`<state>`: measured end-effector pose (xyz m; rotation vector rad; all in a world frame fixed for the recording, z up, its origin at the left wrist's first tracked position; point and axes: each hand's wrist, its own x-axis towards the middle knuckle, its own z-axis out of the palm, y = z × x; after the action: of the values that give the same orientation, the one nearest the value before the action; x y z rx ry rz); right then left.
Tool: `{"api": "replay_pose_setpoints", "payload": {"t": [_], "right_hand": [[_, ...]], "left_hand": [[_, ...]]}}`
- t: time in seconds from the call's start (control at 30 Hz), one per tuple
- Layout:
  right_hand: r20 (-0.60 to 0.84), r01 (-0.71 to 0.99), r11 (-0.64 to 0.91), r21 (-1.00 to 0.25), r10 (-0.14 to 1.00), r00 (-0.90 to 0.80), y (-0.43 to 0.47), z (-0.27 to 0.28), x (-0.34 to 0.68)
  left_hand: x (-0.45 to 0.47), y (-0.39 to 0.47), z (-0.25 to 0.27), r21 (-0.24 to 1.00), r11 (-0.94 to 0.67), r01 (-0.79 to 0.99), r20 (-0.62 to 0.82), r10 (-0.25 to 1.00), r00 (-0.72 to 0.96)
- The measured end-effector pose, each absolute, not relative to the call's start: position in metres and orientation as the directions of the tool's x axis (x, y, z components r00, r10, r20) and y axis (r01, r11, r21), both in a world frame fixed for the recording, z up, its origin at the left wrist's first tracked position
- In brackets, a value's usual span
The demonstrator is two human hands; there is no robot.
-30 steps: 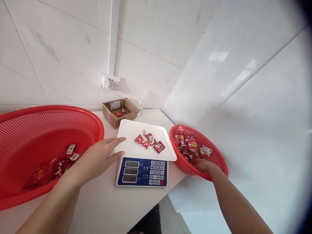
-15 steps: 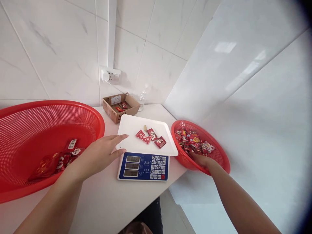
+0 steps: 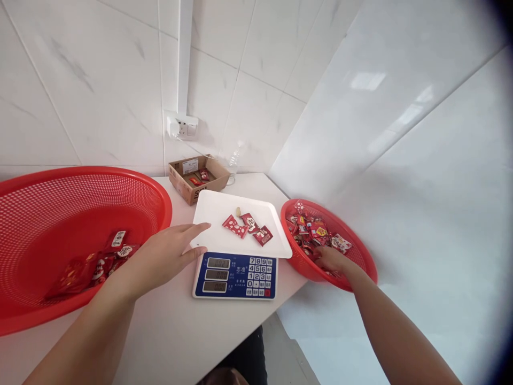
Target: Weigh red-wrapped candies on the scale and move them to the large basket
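My left hand [image 3: 166, 256] is open at the left edge of the scale's white tray [image 3: 212, 230], thumb and fingers apart, holding nothing. Three small red snack packets [image 3: 249, 223] and a small tan piece [image 3: 238, 212] lie on that tray. Below it, the digital scale [image 3: 240, 291] shows its displays and keypad. My right hand [image 3: 332, 260] reaches into the right red basket [image 3: 368, 267], touching the red packets [image 3: 318, 230] piled there. Its fingertips are partly hidden among them, so I cannot tell whether they grip one.
A big red mesh basket [image 3: 80, 174] on the left contains several larger red packets [image 3: 104, 262]. Behind the scale stands a cardboard box [image 3: 186, 184] with a few packets in it. Near the wall are a clear plastic bottle [image 3: 234, 158] and a plugged socket [image 3: 183, 127].
My right hand has risen slightly within the right basket, and more of its fingers show. My left hand has stayed at the tray's edge.
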<state>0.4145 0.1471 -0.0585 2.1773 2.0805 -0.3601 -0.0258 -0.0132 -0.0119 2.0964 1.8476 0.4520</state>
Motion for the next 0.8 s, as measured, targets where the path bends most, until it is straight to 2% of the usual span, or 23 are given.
{"api": "replay_pose_setpoints", "payload": {"t": [0.13, 0.23, 0.3, 0.4, 0.5, 0.57, 0.63, 0.7, 0.8], "right_hand": [[-0.159, 0.994, -0.107, -0.032, 0.982, 0.101, 0.153, -0.034, 0.411], [0.008, 0.980, -0.102, -0.173, 0.994, 0.105, 0.152, -0.014, 0.389], [0.103, 0.960, 0.010, -0.281, 0.994, 0.020, 0.148, -0.004, 0.366], [0.191, 0.914, 0.169, -0.370, 0.976, -0.103, 0.139, 0.004, 0.325], [0.142, 0.793, 0.294, -0.534, 0.956, -0.258, 0.127, 0.004, 0.288], [0.034, 0.686, 0.299, -0.663, 0.928, -0.371, 0.121, 0.000, 0.271], [-0.024, 0.627, 0.296, -0.721, 0.893, -0.449, 0.119, -0.004, 0.260], [0.022, 0.644, 0.334, -0.689, 0.897, -0.442, 0.121, -0.008, 0.257], [0.139, 0.788, 0.352, -0.506, 0.934, -0.328, 0.133, -0.010, 0.273]], "left_hand": [[-0.025, -0.013, -0.011, 0.438, -0.118, 0.891, 0.033, 0.993, 0.115], [-0.024, -0.012, -0.011, 0.444, -0.111, 0.889, 0.020, 0.993, 0.114], [-0.025, -0.012, -0.012, 0.444, -0.110, 0.890, 0.016, 0.993, 0.114], [-0.027, -0.012, -0.015, 0.439, -0.116, 0.891, 0.029, 0.993, 0.115], [-0.028, -0.012, -0.016, 0.434, -0.126, 0.892, 0.047, 0.992, 0.117], [-0.029, -0.011, -0.017, 0.433, -0.131, 0.892, 0.060, 0.991, 0.116], [-0.029, -0.011, -0.017, 0.434, -0.134, 0.891, 0.065, 0.991, 0.117], [-0.029, -0.012, -0.016, 0.438, -0.135, 0.889, 0.062, 0.991, 0.119], [-0.030, -0.013, -0.015, 0.445, -0.127, 0.887, 0.053, 0.992, 0.115]]}}
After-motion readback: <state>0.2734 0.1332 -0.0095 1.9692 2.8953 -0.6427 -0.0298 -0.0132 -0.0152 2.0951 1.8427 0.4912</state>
